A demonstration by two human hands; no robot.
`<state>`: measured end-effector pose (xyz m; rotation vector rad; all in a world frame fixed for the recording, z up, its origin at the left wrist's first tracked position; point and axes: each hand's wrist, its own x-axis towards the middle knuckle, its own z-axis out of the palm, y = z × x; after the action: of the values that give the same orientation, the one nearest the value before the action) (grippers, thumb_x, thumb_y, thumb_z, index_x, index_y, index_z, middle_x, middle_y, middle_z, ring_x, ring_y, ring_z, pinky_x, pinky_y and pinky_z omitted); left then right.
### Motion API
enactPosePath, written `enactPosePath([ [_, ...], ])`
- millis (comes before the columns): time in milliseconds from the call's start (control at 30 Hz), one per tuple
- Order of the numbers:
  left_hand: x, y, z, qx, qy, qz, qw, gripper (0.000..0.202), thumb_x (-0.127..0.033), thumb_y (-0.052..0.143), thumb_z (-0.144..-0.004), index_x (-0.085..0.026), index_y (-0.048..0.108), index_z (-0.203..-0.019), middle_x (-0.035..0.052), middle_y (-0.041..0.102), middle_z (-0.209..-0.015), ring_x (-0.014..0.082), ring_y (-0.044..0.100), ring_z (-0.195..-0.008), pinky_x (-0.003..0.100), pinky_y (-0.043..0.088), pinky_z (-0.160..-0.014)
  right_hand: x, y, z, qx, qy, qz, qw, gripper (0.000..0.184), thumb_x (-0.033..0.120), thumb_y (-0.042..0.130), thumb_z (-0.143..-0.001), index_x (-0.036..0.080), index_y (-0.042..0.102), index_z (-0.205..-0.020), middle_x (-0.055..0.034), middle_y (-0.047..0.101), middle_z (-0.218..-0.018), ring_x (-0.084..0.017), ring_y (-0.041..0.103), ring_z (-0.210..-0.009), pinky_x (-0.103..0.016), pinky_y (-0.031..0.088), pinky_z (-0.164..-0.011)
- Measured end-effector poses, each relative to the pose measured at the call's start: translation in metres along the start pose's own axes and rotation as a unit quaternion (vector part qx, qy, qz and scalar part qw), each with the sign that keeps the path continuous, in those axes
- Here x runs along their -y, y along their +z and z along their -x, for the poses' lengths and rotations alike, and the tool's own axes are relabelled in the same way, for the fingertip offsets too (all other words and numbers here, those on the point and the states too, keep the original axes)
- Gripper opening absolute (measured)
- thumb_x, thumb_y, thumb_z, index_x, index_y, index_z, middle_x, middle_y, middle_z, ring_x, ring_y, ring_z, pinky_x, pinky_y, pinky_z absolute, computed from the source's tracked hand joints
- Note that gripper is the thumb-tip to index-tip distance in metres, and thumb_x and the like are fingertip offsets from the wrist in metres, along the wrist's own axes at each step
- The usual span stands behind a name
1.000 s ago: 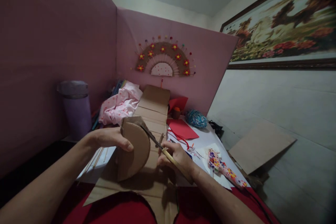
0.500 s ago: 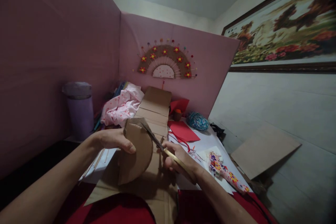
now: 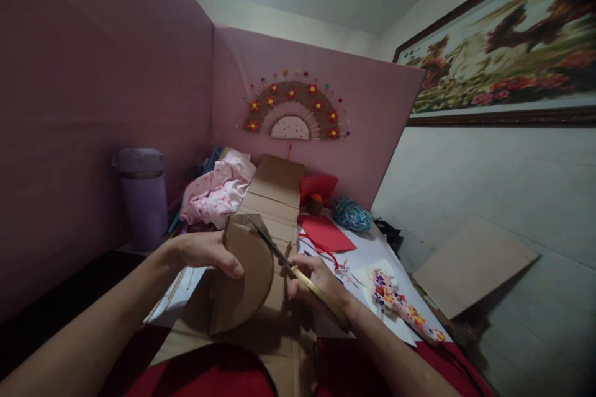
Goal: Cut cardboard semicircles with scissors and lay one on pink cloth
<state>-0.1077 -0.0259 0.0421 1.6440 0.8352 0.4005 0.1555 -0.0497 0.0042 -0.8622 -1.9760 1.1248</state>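
My left hand (image 3: 212, 254) grips a brown cardboard piece (image 3: 249, 279) by its straight left side, thumb on the front face. That piece has a rounded right edge and an angular top corner. In my right hand (image 3: 313, 285) are scissors (image 3: 278, 252) with pale yellow handles. Their blades point up and left and lie at the upper right edge of the cardboard piece, by its angular corner. How far the blades are apart is hard to see. Beneath both hands lies a larger cardboard sheet (image 3: 274, 194) with fold lines and a curved cutout at the near end.
To the right are red paper (image 3: 326, 232), blue yarn (image 3: 351, 215) and a flower-patterned glue gun (image 3: 405, 307). Polka-dot cloth (image 3: 218, 189) and a purple bin (image 3: 144, 201) stand left. A half-round flower decoration (image 3: 291, 96) hangs on the pink panel (image 3: 372, 99).
The cardboard piece has shifted slightly down and right with my left hand. The scissors stay at its upper edge, with my right hand nearly unmoved.
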Motion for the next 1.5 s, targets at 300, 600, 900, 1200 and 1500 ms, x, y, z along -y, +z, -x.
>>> enactPosePath([
  [300,0.006,-0.006,0.0,0.004,-0.025,-0.023,0.999,0.031,-0.024,0.071,-0.056,-0.017,0.072,-0.087,0.0047,0.073,-0.083,0.0216,0.066,-0.073,0.031,0.053,-0.066,-0.008,0.0,0.0,0.004,0.028,0.019,0.999,0.018,0.03,0.069,-0.064,0.018,0.059,-0.073,0.0041,0.058,-0.056,-0.01,0.048,-0.051,-0.019,0.034,-0.047],
  [600,-0.005,0.003,-0.001,0.021,0.007,-0.014,1.0,0.022,-0.021,0.071,-0.056,-0.019,0.072,-0.078,0.0007,0.073,-0.078,0.0186,0.065,-0.076,0.027,0.051,-0.069,-0.003,-0.012,0.003,0.076,0.046,-0.008,0.996,0.036,0.042,0.065,-0.067,0.017,0.06,-0.093,0.0062,0.05,-0.06,-0.007,0.039,-0.047,-0.017,0.028,-0.041],
  [900,-0.008,0.006,-0.001,0.042,0.006,0.013,0.999,0.028,-0.018,0.072,-0.054,-0.02,0.074,-0.082,-0.0003,0.075,-0.08,0.0187,0.066,-0.074,0.026,0.052,-0.065,-0.002,-0.012,0.005,0.092,0.044,-0.021,0.995,0.042,0.053,0.065,-0.069,0.018,0.058,-0.092,0.0069,0.047,-0.059,-0.006,0.038,-0.045,-0.018,0.027,-0.041],
  [1200,-0.006,0.006,0.0,0.028,-0.018,0.013,0.999,0.025,-0.02,0.073,-0.051,-0.02,0.073,-0.075,0.0,0.075,-0.079,0.0204,0.066,-0.076,0.03,0.053,-0.071,0.007,-0.006,0.006,0.071,0.057,-0.038,0.995,0.056,0.07,0.063,-0.062,0.018,0.059,-0.082,0.0079,0.042,-0.053,-0.006,0.035,-0.042,-0.018,0.025,-0.039],
  [1500,0.0,0.001,0.0,0.009,-0.048,0.005,0.999,0.026,-0.021,0.073,-0.049,-0.017,0.074,-0.075,0.0028,0.075,-0.077,0.0205,0.066,-0.072,0.031,0.052,-0.068,-0.001,0.001,0.002,0.033,0.039,-0.028,0.998,0.025,0.037,0.072,-0.065,0.018,0.056,-0.071,0.0043,0.057,-0.058,-0.01,0.048,-0.051,-0.02,0.036,-0.049],
])
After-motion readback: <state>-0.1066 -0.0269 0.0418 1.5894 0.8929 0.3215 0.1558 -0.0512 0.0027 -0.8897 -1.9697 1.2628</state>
